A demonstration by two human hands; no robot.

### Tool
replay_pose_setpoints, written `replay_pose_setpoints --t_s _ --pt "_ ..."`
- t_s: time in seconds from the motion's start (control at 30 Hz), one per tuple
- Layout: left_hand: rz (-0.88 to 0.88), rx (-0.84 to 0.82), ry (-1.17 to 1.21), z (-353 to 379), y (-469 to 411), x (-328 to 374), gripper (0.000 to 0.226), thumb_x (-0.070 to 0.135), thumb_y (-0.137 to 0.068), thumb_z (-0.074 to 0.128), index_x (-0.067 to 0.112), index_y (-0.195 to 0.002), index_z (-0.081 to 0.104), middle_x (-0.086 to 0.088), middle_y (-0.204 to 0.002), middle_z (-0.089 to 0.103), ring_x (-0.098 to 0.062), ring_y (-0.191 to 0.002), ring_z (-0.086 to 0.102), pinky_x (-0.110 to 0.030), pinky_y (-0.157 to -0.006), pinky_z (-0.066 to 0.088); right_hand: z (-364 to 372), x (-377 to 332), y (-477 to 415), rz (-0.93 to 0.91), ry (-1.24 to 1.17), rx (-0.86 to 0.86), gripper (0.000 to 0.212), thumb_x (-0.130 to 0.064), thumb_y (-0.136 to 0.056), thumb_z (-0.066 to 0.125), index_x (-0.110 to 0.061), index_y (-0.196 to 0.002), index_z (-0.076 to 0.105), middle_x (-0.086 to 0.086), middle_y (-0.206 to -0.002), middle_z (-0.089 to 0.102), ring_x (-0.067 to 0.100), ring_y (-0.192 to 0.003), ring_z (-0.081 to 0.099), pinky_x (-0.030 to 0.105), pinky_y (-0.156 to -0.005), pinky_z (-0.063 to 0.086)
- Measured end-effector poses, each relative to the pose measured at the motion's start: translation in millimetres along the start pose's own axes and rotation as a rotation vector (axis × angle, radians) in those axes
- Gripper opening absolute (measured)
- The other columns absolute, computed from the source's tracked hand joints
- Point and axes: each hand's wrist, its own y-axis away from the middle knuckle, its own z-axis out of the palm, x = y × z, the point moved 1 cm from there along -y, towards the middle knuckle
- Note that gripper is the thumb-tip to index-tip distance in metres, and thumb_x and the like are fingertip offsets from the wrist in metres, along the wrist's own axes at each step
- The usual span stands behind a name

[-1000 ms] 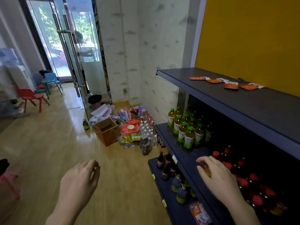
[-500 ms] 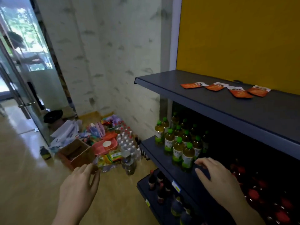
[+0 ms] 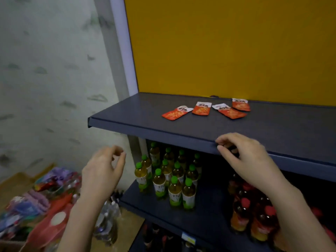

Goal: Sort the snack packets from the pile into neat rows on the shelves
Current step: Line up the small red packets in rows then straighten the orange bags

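Several orange snack packets (image 3: 201, 108) lie flat in a loose row at the back of the dark top shelf (image 3: 163, 124). My right hand (image 3: 249, 159) hovers at the shelf's front lip, right of centre, fingers curled and apart, holding nothing. My left hand (image 3: 103, 171) is raised left of the shelving, below the shelf's corner, fingers loosely curled, also with nothing in it. The pile of snack packets (image 3: 36, 202) sits on the floor at the lower left, blurred.
Green-capped tea bottles (image 3: 169, 177) stand on the middle shelf (image 3: 200, 219), red-capped bottles (image 3: 254, 215) to their right. A yellow back panel (image 3: 227, 46) rises behind the top shelf. Clear water bottles (image 3: 107, 222) stand on the floor by the pile. A grey wall (image 3: 54, 79) is at left.
My view has swung right and up from the floor to the shelving. Both hands have risen; the right went from the middle shelf to the top shelf's front edge.
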Motion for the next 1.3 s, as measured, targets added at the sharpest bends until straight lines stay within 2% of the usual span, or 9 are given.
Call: replay_pose_setpoints --t_s 0.27,0.53,0.63,0.77,0.9,1.03,1.17,1.23,1.3 --pt "0.135 -0.094 0.215 68.9 -116.6 64.0 0.019 0.027 -0.089 0.054 0.014 -0.102 0.061 -0.004 -0.103 0.063 -0.025 -0.102 0.054 -0.039 -0.081 0.045 -24.0 47.5 -100.0 0.16 0.203 0.025 0.02 -0.029 -0.092 0.051 -0.024 -0.109 0.061 0.0 -0.111 0.065 0.023 -0.101 0.058 0.037 -0.086 0.046" --pt "0.099 -0.511 -0.139 143.8 -202.9 122.6 0.081 0.067 -0.082 0.045 0.007 -0.136 0.038 -0.016 -0.14 0.039 -0.031 -0.131 0.032 -0.041 -0.101 0.035 2.2 97.3 -182.4 0.313 0.366 -0.17 0.036 -0.035 -0.096 0.042 -0.009 -0.111 0.061 0.013 -0.123 0.057 0.032 -0.11 0.054 0.037 -0.084 0.045" --pt "0.05 -0.59 -0.033 155.0 -221.2 122.1 0.078 0.064 -0.075 0.058 0.006 -0.127 0.045 -0.016 -0.134 0.045 -0.032 -0.124 0.042 -0.039 -0.094 0.04 11.4 98.8 -186.9 0.366 0.412 -0.216 0.047 -0.048 -0.092 0.046 -0.012 -0.12 0.056 0.013 -0.131 0.048 0.032 -0.117 0.049 0.039 -0.09 0.044" --pt "-0.045 -0.713 0.132 159.3 -237.2 115.4 0.069 0.058 -0.067 0.071 0.006 -0.111 0.057 -0.013 -0.119 0.061 -0.029 -0.105 0.058 -0.032 -0.077 0.044 15.0 93.5 -190.6 0.414 0.324 -0.227 0.057 -0.047 -0.086 0.057 -0.009 -0.128 0.049 0.013 -0.132 0.051 0.027 -0.12 0.048 0.035 -0.094 0.042" --pt "-0.037 -0.669 0.214 156.2 -240.0 114.0 0.064 0.041 -0.07 0.076 0.006 -0.114 0.046 -0.012 -0.12 0.054 -0.029 -0.107 0.054 -0.034 -0.079 0.042 9.5 84.8 -187.2 0.459 0.186 -0.252 0.06 -0.04 -0.082 0.066 -0.009 -0.129 0.046 0.01 -0.13 0.054 0.025 -0.117 0.051 0.034 -0.096 0.044" --pt "-0.104 -0.549 0.667 157.4 -261.4 122.9 0.057 0.03 -0.072 0.078 0.008 -0.116 0.05 -0.011 -0.11 0.061 -0.026 -0.089 0.06 -0.033 -0.069 0.047 -2.3 82.2 -186.7 0.484 0.122 -0.311 0.05 -0.033 -0.083 0.067 -0.01 -0.124 0.049 0.001 -0.117 0.056 0.022 -0.109 0.055 0.028 -0.088 0.045" --pt "-0.116 -0.634 0.896 172.9 -269.2 166.9 0.049 0.024 -0.075 0.075 0.007 -0.114 0.052 -0.012 -0.1 0.064 -0.016 -0.069 0.06 -0.027 -0.056 0.046 -17.8 105.5 -209.9 0.562 -0.078 0.036 0.027 -0.025 -0.085 0.065 -0.011 -0.105 0.055 0.012 -0.116 0.063 0.022 -0.096 0.057 0.026 -0.073 0.039" --pt "-0.055 -0.668 0.8 189.2 -261.7 187.3 0.036 0.025 -0.077 0.072 0.009 -0.104 0.054 -0.012 -0.103 0.064 -0.022 -0.081 0.062 -0.031 -0.07 0.049 -12.4 128.5 -221.1 0.685 -0.105 0.17 0.045 -0.029 -0.084 0.066 -0.006 -0.12 0.051 0.014 -0.124 0.059 0.029 -0.109 0.057 0.029 -0.075 0.04" --pt "0.018 -0.661 0.522 204.9 -253.6 196.3 0.05 0.037 -0.078 0.069 0.006 -0.114 0.053 -0.015 -0.12 0.06 -0.028 -0.109 0.056 -0.035 -0.089 0.045 1.3 147.0 -223.8 0.792 -0.038 0.185 0.057 -0.036 -0.084 0.064 -0.004 -0.127 0.045 0.014 -0.131 0.053 0.033 -0.119 0.051 0.033 -0.083 0.042"
